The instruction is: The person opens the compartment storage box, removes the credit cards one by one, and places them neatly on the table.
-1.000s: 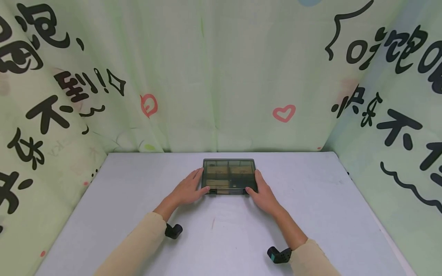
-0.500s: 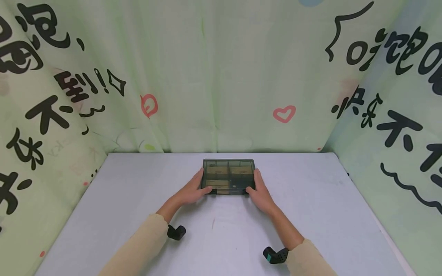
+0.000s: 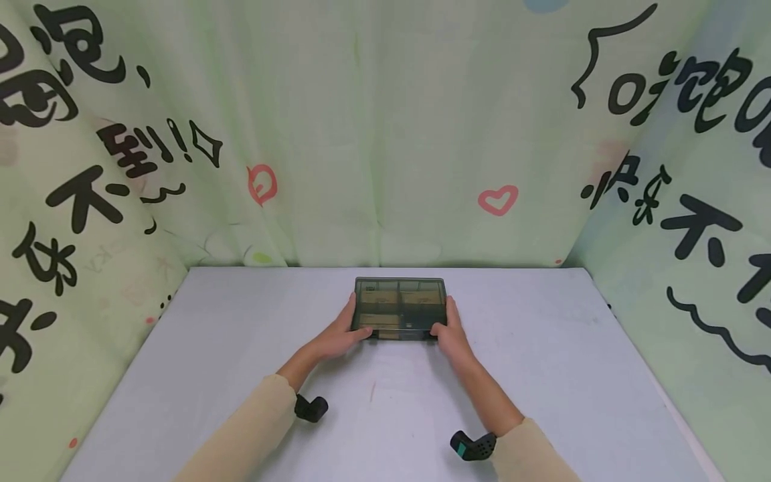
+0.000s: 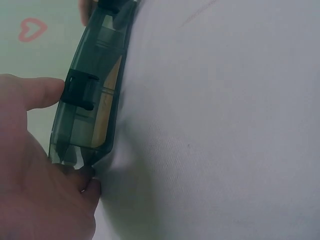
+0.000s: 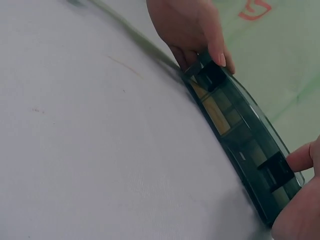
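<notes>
The box point(image 3: 400, 308) is held in a two-sided grip, the left hand point(image 3: 334, 335) and right hand point(image 3: 453, 337) at its near corners, thumbs on both latches point(image 5: 276, 171). It lies flat mid-desk point(image 3: 241, 348), lid not yet raised; judged, opening has barely begun.

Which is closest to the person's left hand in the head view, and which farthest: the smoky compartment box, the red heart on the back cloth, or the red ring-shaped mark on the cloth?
1. Smoky compartment box: held by the left hand, at its left end.
2. Red ring-shaped mark: on the cloth, up and left.
3. Red heart: on the cloth, up and far right.
</notes>
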The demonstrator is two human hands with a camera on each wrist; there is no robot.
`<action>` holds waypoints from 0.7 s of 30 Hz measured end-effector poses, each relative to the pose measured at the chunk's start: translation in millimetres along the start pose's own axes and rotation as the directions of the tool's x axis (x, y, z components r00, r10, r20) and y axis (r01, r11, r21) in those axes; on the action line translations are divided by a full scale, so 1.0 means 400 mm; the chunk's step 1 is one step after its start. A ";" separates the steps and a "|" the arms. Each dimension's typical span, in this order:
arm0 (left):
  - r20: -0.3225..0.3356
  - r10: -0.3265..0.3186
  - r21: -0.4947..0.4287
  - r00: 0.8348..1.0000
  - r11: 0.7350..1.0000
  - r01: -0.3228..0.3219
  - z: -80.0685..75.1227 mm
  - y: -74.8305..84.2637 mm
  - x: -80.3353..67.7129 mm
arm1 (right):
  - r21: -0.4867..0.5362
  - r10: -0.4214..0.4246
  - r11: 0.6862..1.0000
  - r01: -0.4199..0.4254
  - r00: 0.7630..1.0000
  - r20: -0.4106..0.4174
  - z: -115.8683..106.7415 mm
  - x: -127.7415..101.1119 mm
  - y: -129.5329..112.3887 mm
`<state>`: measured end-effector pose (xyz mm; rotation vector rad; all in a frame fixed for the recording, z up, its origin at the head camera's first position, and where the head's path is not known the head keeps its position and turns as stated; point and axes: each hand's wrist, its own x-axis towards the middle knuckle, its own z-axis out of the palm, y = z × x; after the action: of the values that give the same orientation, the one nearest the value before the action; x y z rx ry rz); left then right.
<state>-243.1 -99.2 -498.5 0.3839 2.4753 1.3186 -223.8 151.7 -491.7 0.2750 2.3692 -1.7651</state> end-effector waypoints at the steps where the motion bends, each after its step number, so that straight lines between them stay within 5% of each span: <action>1: 0.002 -0.003 -0.008 1.000 1.000 0.003 0.001 0.001 0.000 | 0.014 0.002 1.000 -0.002 1.000 -0.009 0.001 0.001 0.000; 10: 0.044 -0.035 -0.050 0.998 0.998 0.037 0.006 -0.001 0.002 | 0.056 -0.010 0.998 0.014 0.998 -0.064 0.012 0.008 0.009; 21: 0.068 -0.062 -0.063 0.996 0.996 0.066 0.007 0.003 -0.002 | -0.070 -0.088 0.993 0.090 0.996 0.028 -0.002 -0.005 0.033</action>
<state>-241.3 -96.7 -498.9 0.3245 2.3639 1.3358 -218.6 156.0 -503.1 0.1391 2.4568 -1.7057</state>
